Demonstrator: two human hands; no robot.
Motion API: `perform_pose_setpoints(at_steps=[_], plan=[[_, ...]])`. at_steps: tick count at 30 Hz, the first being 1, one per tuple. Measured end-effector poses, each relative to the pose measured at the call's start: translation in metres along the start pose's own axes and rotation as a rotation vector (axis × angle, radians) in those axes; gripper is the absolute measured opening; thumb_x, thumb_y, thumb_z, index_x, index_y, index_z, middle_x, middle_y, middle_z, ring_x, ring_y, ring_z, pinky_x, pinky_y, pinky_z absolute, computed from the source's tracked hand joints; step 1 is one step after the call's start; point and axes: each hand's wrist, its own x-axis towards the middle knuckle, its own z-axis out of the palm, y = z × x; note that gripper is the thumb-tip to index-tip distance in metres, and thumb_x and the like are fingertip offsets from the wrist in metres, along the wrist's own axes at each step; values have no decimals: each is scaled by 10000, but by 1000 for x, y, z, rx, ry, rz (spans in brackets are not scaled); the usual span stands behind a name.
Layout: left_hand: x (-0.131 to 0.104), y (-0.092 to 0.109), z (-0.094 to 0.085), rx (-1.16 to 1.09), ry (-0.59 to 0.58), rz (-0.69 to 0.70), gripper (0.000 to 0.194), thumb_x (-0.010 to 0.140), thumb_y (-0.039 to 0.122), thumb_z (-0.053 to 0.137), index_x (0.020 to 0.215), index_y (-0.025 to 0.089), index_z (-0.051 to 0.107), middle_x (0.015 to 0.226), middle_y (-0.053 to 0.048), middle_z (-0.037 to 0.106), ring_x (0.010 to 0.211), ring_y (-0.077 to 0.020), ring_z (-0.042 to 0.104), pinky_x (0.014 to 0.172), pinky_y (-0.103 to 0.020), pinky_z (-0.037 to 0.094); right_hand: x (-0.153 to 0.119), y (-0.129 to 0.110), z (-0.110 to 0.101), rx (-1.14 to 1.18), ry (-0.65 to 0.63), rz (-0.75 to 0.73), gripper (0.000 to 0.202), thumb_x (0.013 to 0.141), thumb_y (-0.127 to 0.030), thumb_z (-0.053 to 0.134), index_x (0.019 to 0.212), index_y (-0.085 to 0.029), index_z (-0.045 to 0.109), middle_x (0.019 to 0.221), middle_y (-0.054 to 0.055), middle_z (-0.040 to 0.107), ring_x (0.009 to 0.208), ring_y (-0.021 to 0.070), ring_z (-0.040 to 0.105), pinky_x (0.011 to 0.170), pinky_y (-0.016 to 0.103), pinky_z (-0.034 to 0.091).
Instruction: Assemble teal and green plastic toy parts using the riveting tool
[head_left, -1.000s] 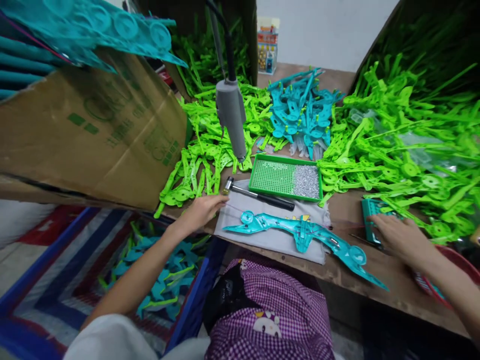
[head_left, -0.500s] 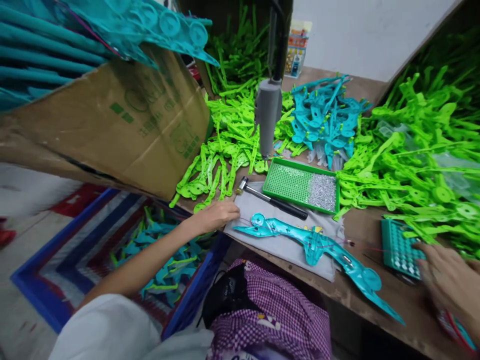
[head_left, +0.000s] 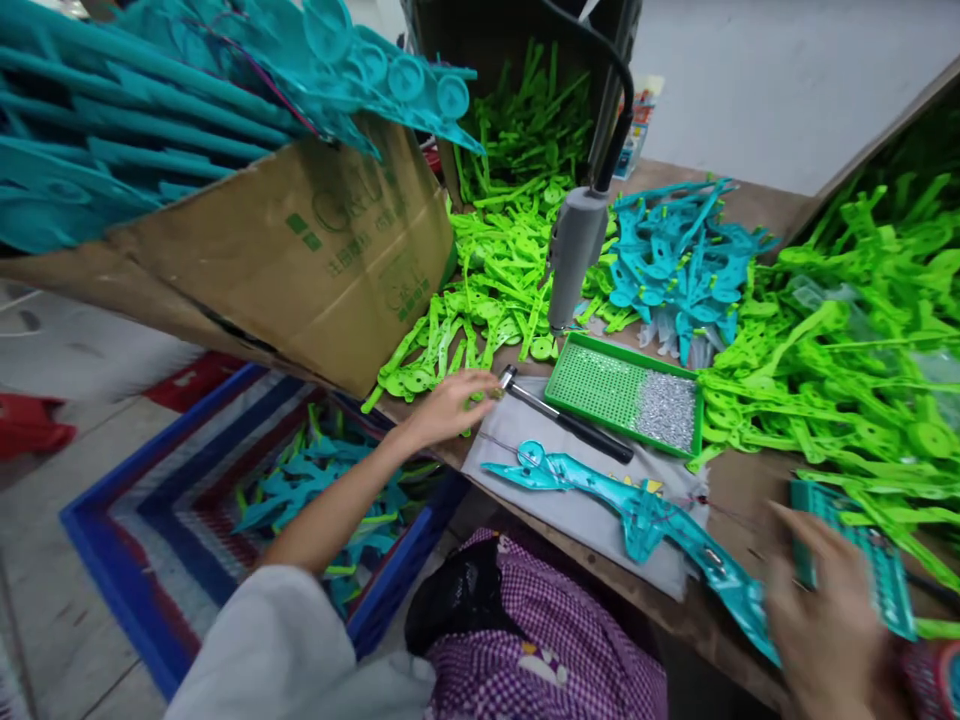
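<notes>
A long turquoise plastic part point(head_left: 637, 505) with a curved, winged shape lies on a grey cloth point(head_left: 600, 535) at the table's front edge. A thin dark wire runs out from its left end, and another leads off to its right. My left hand point(head_left: 454, 405) is at the head of a small hammer point(head_left: 577, 425), thumb and fingers apart around the hammer's yellowish face. Smeared by motion, my right hand point(head_left: 825, 600) hovers by the part's right end and covers its tip; its fingers are unclear. Close behind it sits a green ridged tray point(head_left: 877, 560).
A green perforated tray point(head_left: 600, 380) holds small silvery pieces. A grey power screwdriver point(head_left: 577, 255) hangs above it. Lime-green parts point(head_left: 832, 350) and turquoise parts point(head_left: 675, 255) are heaped behind. A cardboard box point(head_left: 300, 270) and a blue-rimmed crate point(head_left: 112, 580) stand left.
My left hand has moved up to the hammer's head and its fingers have parted. My right hand has swung left from the ridged tray toward the turquoise part's end. The view has shifted.
</notes>
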Motion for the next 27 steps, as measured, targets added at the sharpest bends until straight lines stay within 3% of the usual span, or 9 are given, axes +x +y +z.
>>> perform_pose_setpoints(at_steps=[2,4,7,10,14,17,21,24,27], plan=[[20,-8,5,22,136,-122,428,886,341,564,1288,193,565,1196,-114,585,1126,-247,556,998,-397,413,8,-38,25,-7,-16,-153,354,890,-223,483,1237,-216,553,1160,130,610,1080,283,568,938,469,418],[32,-20,11,20,143,-167,538,840,370,626,1335,187,519,1179,-115,575,1078,-253,575,953,-394,444,13,-60,42,67,2,-189,331,891,-199,496,1212,-236,570,1138,108,626,1041,253,592,921,445,437],[34,-37,17,-33,144,-217,507,845,338,616,1318,176,532,1095,-91,621,875,-197,631,872,-346,479,10,-69,49,186,21,-93,295,903,-220,498,1187,-221,578,1100,111,620,1012,250,596,882,436,469],[38,-43,22,-36,219,-308,454,853,341,601,1263,149,573,975,-77,677,758,-179,635,808,-316,485,7,-74,52,253,-38,-44,256,916,-230,479,1142,-215,599,1074,106,620,993,243,606,860,429,495],[61,-39,25,-27,325,-445,445,789,261,646,1218,160,590,816,-40,702,738,-189,649,754,-297,479,7,-96,66,336,-145,-183,303,907,-192,477,1177,-249,601,1091,87,642,1009,229,620,859,415,521],[68,-37,17,-134,432,-507,423,716,181,657,1136,158,606,756,-13,697,709,-169,655,705,-264,481,3,-109,68,348,-187,-270,343,894,-167,498,1209,-265,590,1078,74,664,977,224,635,834,406,527],[37,-32,-4,-250,592,-489,363,716,178,613,1077,136,623,755,-16,689,675,-145,647,660,-238,498,4,-124,42,423,-170,-176,278,897,-155,506,1129,-252,623,1039,70,663,960,211,639,808,367,538],[-6,-13,-14,-165,656,-401,204,750,213,588,916,154,692,832,-32,701,741,-149,642,739,-260,512,31,-148,21,537,-96,-140,287,897,-148,513,1141,-256,620,1071,78,643,1004,208,631,856,376,537],[-46,15,-12,-114,539,-232,154,762,198,585,838,186,719,878,-29,708,831,-162,646,809,-282,512,64,-164,18,540,-65,-218,423,901,-203,534,1314,-291,521,1282,94,569,1187,247,554,977,465,489]])
